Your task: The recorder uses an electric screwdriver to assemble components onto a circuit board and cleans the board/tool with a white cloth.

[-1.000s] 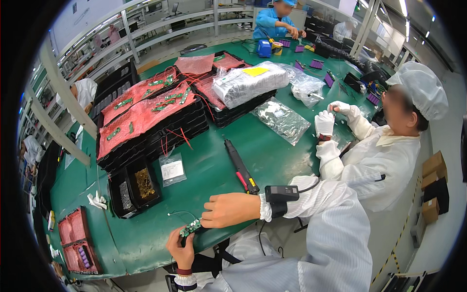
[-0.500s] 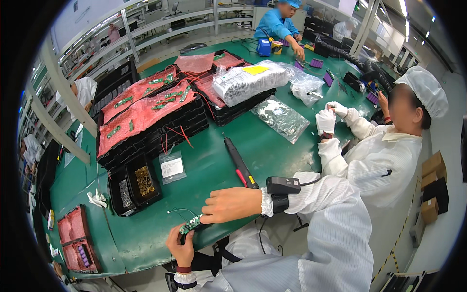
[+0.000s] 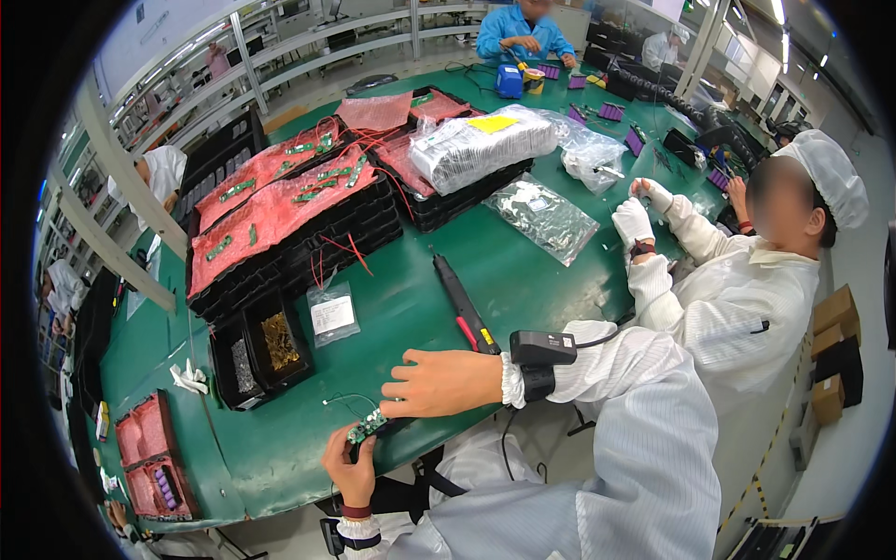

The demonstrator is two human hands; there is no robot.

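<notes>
A small green circuit board, with pale parts and a thin wire, hovers above the table's near edge. My left hand grips its lower end between thumb and fingers. From the right, my right hand reaches over with its index fingertip at the board's upper end. Its other fingers are bent and slightly fanned, and its thumb is hidden beneath. Beyond this hand lies a black electric screwdriver with a red lever and a yellow mark.
On the green table, a divided black bin holds small brass and silver parts. Black trays with pink foam carry several boards. A labelled bag lies near. At right sits a co-worker in white; another wears blue.
My right hand's fingers have lifted and fanned out a little over the board, which stays in my left hand. The co-worker in blue has drawn an arm back.
</notes>
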